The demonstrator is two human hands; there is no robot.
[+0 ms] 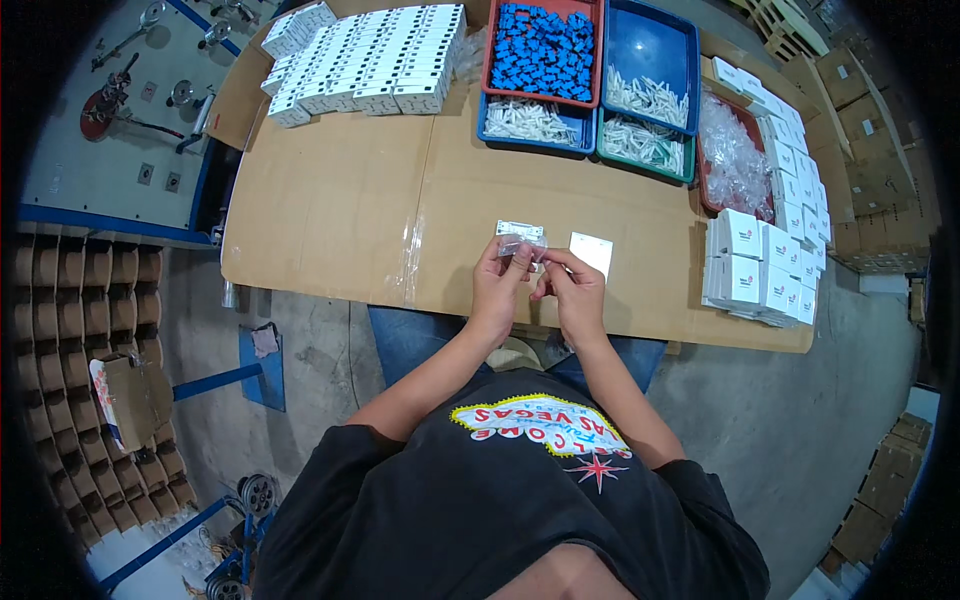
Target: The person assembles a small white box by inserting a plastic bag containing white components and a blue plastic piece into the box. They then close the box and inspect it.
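Close to the near edge of the cardboard-covered table, both my hands meet over a small clear plastic bag [517, 243]. My left hand [497, 292] pinches the bag between thumb and fingers. My right hand [577, 292] is closed, its thumb and forefinger at the bag's right end. What the bag contains is too small to make out. Just beyond the hands lies a small white printed piece [521, 229], partly covered by the bag. A flat white card or box [594, 250] rests beside my right hand.
Rows of white boxes [385, 60] stand at the far left. Trays at the back hold blue parts [543, 50] and white plastic pieces [645, 145]. To the right are a red tray of clear bags [733, 150] and stacked white boxes [765, 265].
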